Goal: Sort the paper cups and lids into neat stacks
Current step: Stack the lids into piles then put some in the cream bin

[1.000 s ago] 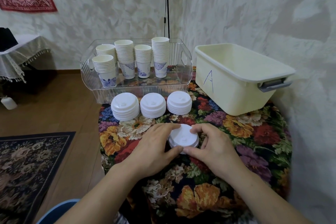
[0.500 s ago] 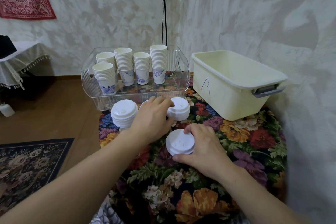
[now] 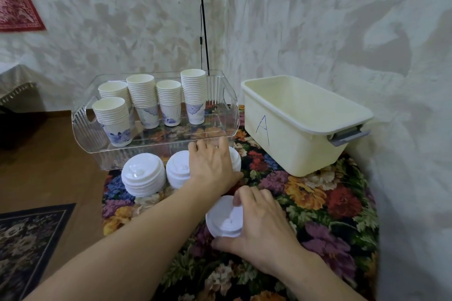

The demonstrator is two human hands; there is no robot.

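Observation:
Three stacks of white lids stand in a row before the clear tray (image 3: 80,127): a left stack (image 3: 143,175), a middle stack (image 3: 177,168) and a right stack (image 3: 234,157). My left hand (image 3: 212,164) lies over the right stack, hiding most of it, fingers wrapped around it. Nearer to me, my right hand (image 3: 256,225) grips a small pile of lids (image 3: 223,217) on the floral cloth. Several stacks of paper cups (image 3: 144,98) stand upright inside the tray.
A cream plastic bin marked "A" (image 3: 288,134) stands at the right, close to the wall. The floral table (image 3: 318,203) ends at the left, with wooden floor and a dark rug (image 3: 24,234) below. A black cord (image 3: 203,19) hangs behind the tray.
My left hand left the near pile and reached forward onto the right lid stack. My right hand stays on the near pile. The camera has moved closer.

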